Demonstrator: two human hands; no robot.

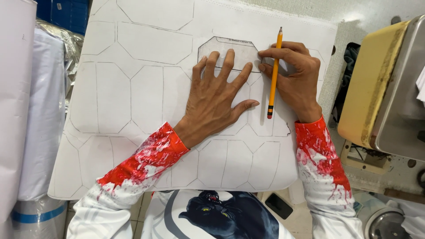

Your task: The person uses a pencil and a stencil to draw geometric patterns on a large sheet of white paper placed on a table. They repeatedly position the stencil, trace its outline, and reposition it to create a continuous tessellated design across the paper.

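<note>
Right now your left hand (212,99) lies flat with its fingers spread wide, the fingertips pressing a clear, long-hexagon template (230,51) down on the white sheet (146,88), which is already covered with pencilled outlines of the same shape. To its right, your right hand (296,82) pinches a yellow pencil (274,73) between thumb and fingers, lead end pointing away from you, the shaft lying just beside the template's right edge. By the look of it you are in the tracing step: the template sits in a bare patch near the sheet's top, and its outline here does not look drawn yet. The next move, as I judge it, calls for steady downward pressure from the left fingers so the plastic does not creep, and for the pencil tip to hug the edge closely. Farther right stands a yellowish sewing machine (376,84); whether anything lies under it cannot be told. No open container shows its contents clearly.
</note>
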